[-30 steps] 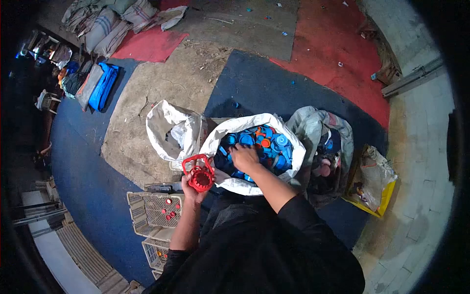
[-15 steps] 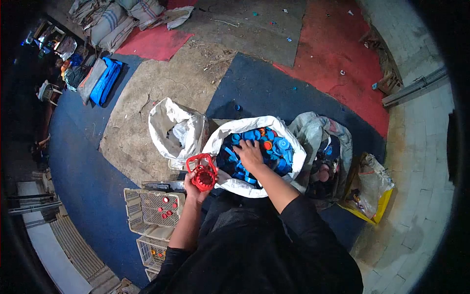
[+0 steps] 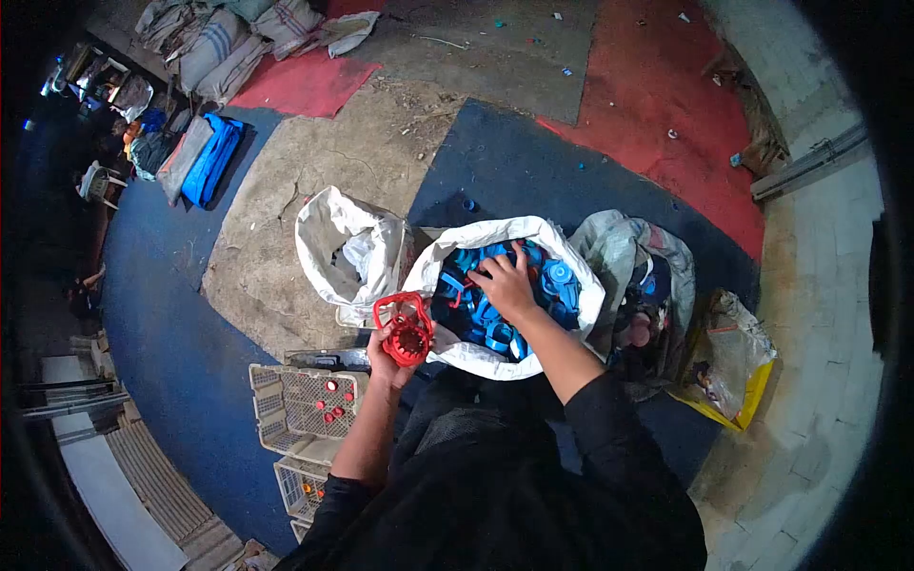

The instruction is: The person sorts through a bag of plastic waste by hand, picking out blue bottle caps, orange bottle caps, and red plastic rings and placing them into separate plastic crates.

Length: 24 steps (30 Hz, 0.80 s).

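Note:
My left hand is closed around a red plastic cap with a loop handle, held at the near left rim of the middle white sack. That sack is full of mostly blue plastic caps, with a few red bits among them. Inside its mouth, my right hand rests on the caps with its fingers apart. The caps under its palm are hidden.
A second white sack stands left, holding whitish plastic. To the right are a greyish sack with mixed caps and a yellow-edged bag. Cream crates with red and orange caps sit lower left. Filled sacks lie far back.
My right hand has shifted slightly right among the blue caps and its fingers have spread differently. The orange cap beside it no longer shows. My left hand keeps the red cap.

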### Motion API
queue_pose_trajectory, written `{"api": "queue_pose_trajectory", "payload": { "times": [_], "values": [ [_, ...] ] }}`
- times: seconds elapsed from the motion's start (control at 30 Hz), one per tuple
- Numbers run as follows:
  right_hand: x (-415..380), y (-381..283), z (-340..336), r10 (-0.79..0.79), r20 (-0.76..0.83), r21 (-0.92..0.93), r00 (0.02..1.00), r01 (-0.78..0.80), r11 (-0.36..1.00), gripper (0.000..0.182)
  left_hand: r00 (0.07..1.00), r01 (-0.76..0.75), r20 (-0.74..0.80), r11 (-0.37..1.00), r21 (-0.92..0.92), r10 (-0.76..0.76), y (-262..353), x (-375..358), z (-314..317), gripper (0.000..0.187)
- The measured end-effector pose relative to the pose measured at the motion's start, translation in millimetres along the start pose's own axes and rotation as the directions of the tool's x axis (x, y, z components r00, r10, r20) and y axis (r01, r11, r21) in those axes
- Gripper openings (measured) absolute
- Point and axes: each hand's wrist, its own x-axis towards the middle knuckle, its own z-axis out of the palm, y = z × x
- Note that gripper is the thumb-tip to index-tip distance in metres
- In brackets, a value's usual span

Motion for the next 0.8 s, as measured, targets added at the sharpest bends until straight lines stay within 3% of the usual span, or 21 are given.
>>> {"api": "queue_pose_trajectory", "payload": {
  "times": [0.27, 0.4, 0.5, 0.53, 0.67, 0.8],
  "values": [
    [-6.9, -1.5, -62.3, 0.101, -0.126, 0.200, 0.987, -0.074, 0.977, 0.022, 0.997, 0.045, 0.068, 0.999, -0.028, -0.043, 1.4, 2.6, 1.6, 0.083],
    [-17.6, -2.0, -70.8, 0.302, -0.125, 0.451, 0.945, -0.217, 0.866, 0.019, 0.993, 0.050, 0.110, 0.999, -0.019, -0.047, 1.6, 2.4, -0.4, 0.085],
    [-30.6, -0.5, -67.8, 0.601, 0.222, 0.771, 0.768, -0.515, 0.374, 0.021, 0.992, 0.047, 0.113, 0.999, 0.008, -0.047, 0.2, 1.2, 0.3, 0.086],
    [-37.7, 2.5, -71.1, 0.590, 0.287, 0.713, 0.754, -0.580, 0.394, 0.023, 0.989, 0.051, 0.140, 0.999, 0.019, -0.053, -0.3, 2.2, 0.7, 0.088],
    [-52.4, -2.8, -77.4, 0.615, 0.449, 0.824, 0.648, -0.566, -0.005, 0.019, 0.969, 0.060, 0.237, 0.997, 0.051, -0.070, -0.8, 5.6, 18.7, 0.091],
    [-63.8, -11.2, -82.0, 0.631, 0.503, 0.823, 0.591, -0.550, -0.141, 0.016, 0.961, 0.103, 0.256, 0.994, 0.019, -0.105, -8.8, 10.0, 35.1, 0.092]
  ]
}}
